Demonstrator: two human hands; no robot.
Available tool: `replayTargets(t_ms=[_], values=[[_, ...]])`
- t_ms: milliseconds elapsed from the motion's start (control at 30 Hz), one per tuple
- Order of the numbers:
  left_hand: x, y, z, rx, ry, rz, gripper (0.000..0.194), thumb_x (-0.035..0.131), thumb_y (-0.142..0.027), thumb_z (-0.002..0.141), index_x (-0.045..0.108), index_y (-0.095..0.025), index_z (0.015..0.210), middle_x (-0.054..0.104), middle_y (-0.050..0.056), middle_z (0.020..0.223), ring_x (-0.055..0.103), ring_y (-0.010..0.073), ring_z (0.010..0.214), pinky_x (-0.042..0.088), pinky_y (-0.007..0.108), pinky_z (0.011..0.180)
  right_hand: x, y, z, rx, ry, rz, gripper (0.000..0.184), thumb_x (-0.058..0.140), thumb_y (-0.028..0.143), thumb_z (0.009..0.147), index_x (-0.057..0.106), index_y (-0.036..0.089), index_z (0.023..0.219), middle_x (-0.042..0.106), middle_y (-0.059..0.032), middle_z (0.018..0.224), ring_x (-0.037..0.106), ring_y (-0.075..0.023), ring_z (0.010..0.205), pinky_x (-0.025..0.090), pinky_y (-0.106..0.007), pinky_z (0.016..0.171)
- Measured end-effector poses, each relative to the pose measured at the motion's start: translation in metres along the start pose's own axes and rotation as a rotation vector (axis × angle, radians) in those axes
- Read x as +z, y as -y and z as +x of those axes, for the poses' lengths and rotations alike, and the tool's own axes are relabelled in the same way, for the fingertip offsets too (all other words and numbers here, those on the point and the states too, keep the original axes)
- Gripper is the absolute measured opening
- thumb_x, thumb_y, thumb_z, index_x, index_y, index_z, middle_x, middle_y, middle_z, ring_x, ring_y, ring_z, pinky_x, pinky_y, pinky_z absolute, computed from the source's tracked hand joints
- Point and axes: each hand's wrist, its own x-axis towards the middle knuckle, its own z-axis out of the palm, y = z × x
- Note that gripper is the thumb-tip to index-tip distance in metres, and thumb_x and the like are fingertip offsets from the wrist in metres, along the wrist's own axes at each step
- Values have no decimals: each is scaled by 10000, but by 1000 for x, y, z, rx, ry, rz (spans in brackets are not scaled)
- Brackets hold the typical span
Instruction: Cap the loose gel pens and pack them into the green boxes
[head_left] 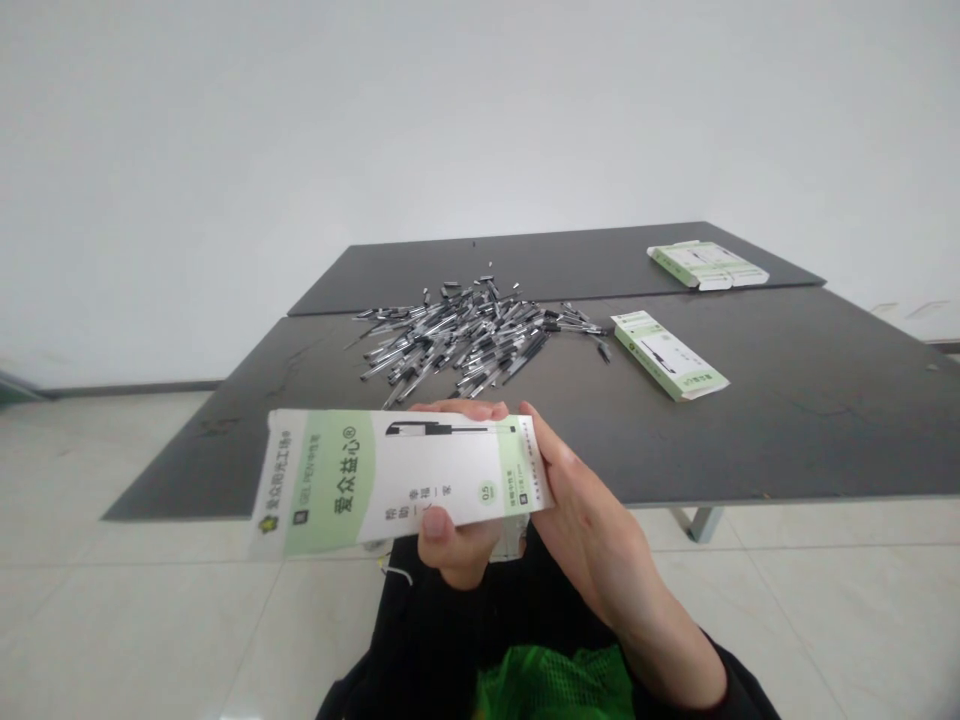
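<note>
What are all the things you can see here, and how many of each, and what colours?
held box: 1, white and green, between the hands
pens: too many to count, clear and black, heaped on the table
lying box: 1, white and green, right of the pens
far cartons: count unclear, white and green, far right
table tops: 2, dark grey, one behind the other
table leg: 1, grey, under the near edge
wall: 1, whitish, behind
floor: 1, pale tiles, below
green cloth: 1, green, bottom edge
sleeves: 2, black, at the bottom
left hand: 1, bare, gripping the held box
right hand: 1, bare, against its right end
</note>
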Motion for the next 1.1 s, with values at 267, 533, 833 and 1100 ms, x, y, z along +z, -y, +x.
replayTargets(t_ms=[267,533,833,1100], values=[[-4,14,9,195,-84,62,433,485,-673,765,609,-338,1010,633,-2,843,649,256,821,547,420,750,-10,-17,-22,-102,-29,-266,577,546,486,987,468,345,1541,533,-30,1550,399,-268,1498,349,-533,1219],[-7,10,2,195,-31,14,400,555,-620,788,614,-302,1023,638,-14,908,652,258,931,499,462,831,7,-18,-17,-178,-27,-295,502,585,315,999,523,348,1496,512,-14,1573,440,-231,1479,291,-464,1270],[-29,12,1,-373,408,-65,384,530,-524,864,725,-234,1021,719,81,959,670,300,937,540,477,897,-52,4,-28,-274,-125,-729,968,730,340,888,119,415,1634,223,-64,1714,263,-307,1560,202,-610,1259],[-9,39,-28,-848,787,130,546,677,-422,896,616,-185,1384,566,132,1508,487,346,1420,331,486,1213,-83,21,-26,-420,-99,-1269,725,629,253,929,342,362,1586,408,-145,1541,409,-348,1442,397,-604,1149]])
